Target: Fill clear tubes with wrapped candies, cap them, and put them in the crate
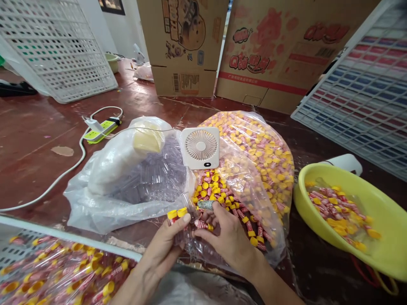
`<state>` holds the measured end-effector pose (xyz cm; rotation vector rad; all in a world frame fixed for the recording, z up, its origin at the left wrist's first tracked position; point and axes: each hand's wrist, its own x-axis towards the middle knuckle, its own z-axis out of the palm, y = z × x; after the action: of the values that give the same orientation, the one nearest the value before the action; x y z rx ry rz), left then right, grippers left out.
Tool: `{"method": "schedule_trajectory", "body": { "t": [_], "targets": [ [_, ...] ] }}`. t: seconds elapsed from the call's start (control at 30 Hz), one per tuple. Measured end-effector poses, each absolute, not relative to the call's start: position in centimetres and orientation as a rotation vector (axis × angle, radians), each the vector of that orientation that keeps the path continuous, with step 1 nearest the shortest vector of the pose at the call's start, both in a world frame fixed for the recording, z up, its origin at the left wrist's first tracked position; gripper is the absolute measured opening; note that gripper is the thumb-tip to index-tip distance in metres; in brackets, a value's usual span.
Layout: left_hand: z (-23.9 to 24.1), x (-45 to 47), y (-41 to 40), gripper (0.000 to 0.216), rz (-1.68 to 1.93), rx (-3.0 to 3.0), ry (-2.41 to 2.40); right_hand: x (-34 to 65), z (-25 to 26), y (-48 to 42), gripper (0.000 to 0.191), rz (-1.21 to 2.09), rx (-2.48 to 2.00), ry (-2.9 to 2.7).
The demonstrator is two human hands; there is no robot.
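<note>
Both forearms rise from the lower edge, backs up. The left hand (168,245) pinches two capped tubes (177,213) at its fingertips. The right hand (229,239) grips one tube (206,205) over the bag (263,161). A fan (201,148) stands just beyond. A basin (386,237) sits well right, with bare table (303,264) between.

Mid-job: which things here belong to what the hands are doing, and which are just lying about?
In the job: left hand holding yellow-capped tubes; right hand holding a single tube; bag of filled tubes; bag of clear tubes; basin of filled tubes.
Lying about: desk fan; power strip; cardboard boxes; white basket.
</note>
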<state>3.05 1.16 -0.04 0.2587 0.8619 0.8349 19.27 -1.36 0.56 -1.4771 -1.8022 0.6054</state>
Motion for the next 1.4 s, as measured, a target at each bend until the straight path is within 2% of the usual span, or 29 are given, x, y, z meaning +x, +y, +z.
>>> {"method": "schedule_trajectory", "body": {
  "t": [0.23, 0.33, 0.47, 0.63, 0.73, 0.8, 0.83, 0.93, 1.1, 1.27, 1.33, 1.4],
  "targets": [
    [-1.5, 4.8, 0.1, 0.035, 0.810, 0.142, 0.858, 19.6, 0.8, -1.6, 0.029, 0.371, -1.543, -1.864],
    [-1.5, 4.9, 0.1, 0.036, 0.834, 0.111, 0.861, 19.4, 1.1, -1.8, 0.030, 0.397, -1.551, -1.873],
    [-1.5, 4.5, 0.4, 0.034, 0.861, 0.097, 0.856, 20.0, 1.0, -1.9, 0.042, 0.515, -1.403, -1.969],
    [-1.6, 4.5, 0.0, 0.034, 0.818, 0.157, 0.805, 21.3, 0.2, -1.3, 0.034, 0.373, -1.185, -2.081],
    [-1.5, 5.0, -0.6, 0.037, 0.724, 0.170, 0.800, 21.5, 0.3, -0.7, 0.056, 0.355, -1.191, -2.105],
    [-1.3, 5.1, -0.9, 0.039, 0.696, 0.173, 0.797, 21.6, 0.6, -0.4, 0.071, 0.461, -1.258, -2.127],
    [-1.3, 5.0, -1.0, 0.039, 0.697, 0.175, 0.794, 21.6, 0.7, -0.3, 0.072, 0.537, -1.299, -2.134],
    [-1.4, 4.5, -1.3, 0.038, 0.690, 0.189, 0.779, 21.6, 0.7, -0.5, 0.062, 0.710, -1.409, -2.105],
    [-1.8, 4.1, -1.3, 0.045, 0.647, 0.195, 0.801, 21.5, 0.2, -1.1, 0.053, 0.778, -1.429, -1.983],
    [-1.7, 4.1, -1.7, 0.041, 0.658, 0.205, 0.855, 20.1, 0.1, -1.1, 0.053, 0.820, -1.468, -1.915],
    [-1.7, 2.6, -2.1, 0.037, 0.654, 0.243, 0.922, 19.7, 0.2, -1.2, 0.062, 0.858, -1.430, -2.004],
    [-2.0, 0.0, -2.2, 0.035, 0.639, 0.329, 1.007, 20.2, 0.4, -1.6, 0.082, 0.835, -1.390, -2.164]
  ]
}}
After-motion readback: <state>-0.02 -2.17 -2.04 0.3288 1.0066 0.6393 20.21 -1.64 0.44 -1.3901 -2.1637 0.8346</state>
